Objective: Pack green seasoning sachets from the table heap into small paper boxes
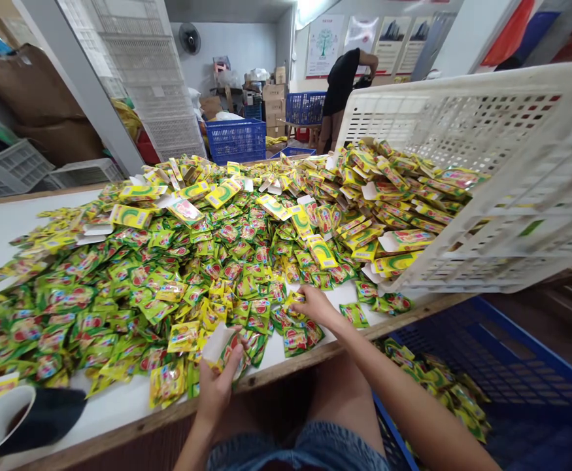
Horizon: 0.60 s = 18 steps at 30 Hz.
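Nearest the camera are the person's lap in denim shorts (pixel 310 451) and two bare forearms reaching up to a white tabletop (pixel 114 405) with a wooden edge. The left hand (pixel 217 383) has its grip closed around a small open carton (pixel 219 347), white inside, with a sachet or two showing at its mouth, held just above the near edge. The right hand (pixel 315 304) lies flat on the heap of sachets (pixel 168 275), fingers spread and pressing down on a few; nothing is pinched in its grip.

The sachets are small green, yellow and red foil packets covering most of the tabletop. They look light, thin, soft and slippery, likely to slide over one another, so taking one by an edge or flat between thumb and fingers seems best. The carton looks like thin card that would crush if squeezed; its side panels are the place to hold.

A white crate (pixel 486 176) lies tipped on the right, spilling flat printed cartons. A blue crate (pixel 501 366) below holds more sachets. Another person (pixel 342 91) bends over at the back.
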Available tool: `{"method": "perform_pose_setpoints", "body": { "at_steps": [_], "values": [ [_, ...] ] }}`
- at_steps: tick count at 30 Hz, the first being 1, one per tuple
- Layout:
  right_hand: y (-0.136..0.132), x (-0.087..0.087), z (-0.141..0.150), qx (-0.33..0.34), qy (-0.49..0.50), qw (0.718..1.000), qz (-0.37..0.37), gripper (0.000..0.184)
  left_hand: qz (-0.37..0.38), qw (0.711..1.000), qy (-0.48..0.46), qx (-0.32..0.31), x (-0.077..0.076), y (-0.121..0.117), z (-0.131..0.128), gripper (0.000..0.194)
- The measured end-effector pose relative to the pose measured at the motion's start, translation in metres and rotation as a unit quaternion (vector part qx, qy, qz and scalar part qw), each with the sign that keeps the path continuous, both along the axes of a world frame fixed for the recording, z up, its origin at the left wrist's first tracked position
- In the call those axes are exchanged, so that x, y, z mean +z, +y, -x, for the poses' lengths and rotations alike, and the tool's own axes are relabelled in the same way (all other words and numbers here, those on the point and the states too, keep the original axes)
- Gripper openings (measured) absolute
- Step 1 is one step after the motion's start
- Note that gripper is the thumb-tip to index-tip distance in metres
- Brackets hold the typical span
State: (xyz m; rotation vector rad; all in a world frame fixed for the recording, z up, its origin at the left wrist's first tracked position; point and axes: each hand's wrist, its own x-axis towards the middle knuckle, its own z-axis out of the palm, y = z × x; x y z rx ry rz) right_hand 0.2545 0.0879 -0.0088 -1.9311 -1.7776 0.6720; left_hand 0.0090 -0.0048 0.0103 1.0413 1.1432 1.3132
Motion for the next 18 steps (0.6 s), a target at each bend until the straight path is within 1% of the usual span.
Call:
{"method": "perform_pose_setpoints", "body": {
  "at_steps": [3, 7, 9, 11, 13, 16, 17, 18],
  "values": [
    [-0.002, -0.002, 0.002, -0.006, 0.026, 1.0, -0.001, 0.023, 0.015, 1.0, -0.01, -0.006, 0.01, 0.002, -0.003, 0.041],
    [-0.001, -0.004, -0.003, 0.006, 0.087, 0.996, -0.018, 0.02, 0.021, 0.999, -0.013, -0.048, 0.021, 0.006, -0.011, 0.04],
    [-0.003, 0.0, -0.005, 0.017, 0.116, 0.993, -0.034, 0.019, 0.034, 0.997, -0.022, -0.061, 0.024, 0.008, -0.018, 0.04],
    [-0.009, 0.01, -0.005, 0.023, 0.166, 0.984, -0.057, 0.02, 0.064, 0.995, -0.042, -0.071, 0.026, 0.009, -0.026, 0.041],
    [-0.02, 0.024, -0.001, 0.031, 0.273, 0.959, -0.069, 0.023, 0.102, 0.987, -0.075, -0.1, 0.029, 0.01, -0.035, 0.044],
    [-0.039, 0.044, 0.01, 0.062, 0.451, 0.889, -0.045, 0.027, 0.136, 0.972, -0.119, -0.148, 0.034, 0.011, -0.046, 0.049],
    [-0.045, 0.049, 0.013, 0.065, 0.483, 0.873, -0.036, 0.027, 0.14, 0.97, -0.127, -0.154, 0.036, 0.011, -0.048, 0.05],
    [-0.049, 0.051, 0.015, 0.052, 0.507, 0.86, -0.037, 0.028, 0.141, 0.968, -0.132, -0.158, 0.038, 0.012, -0.049, 0.051]
  ]
}}
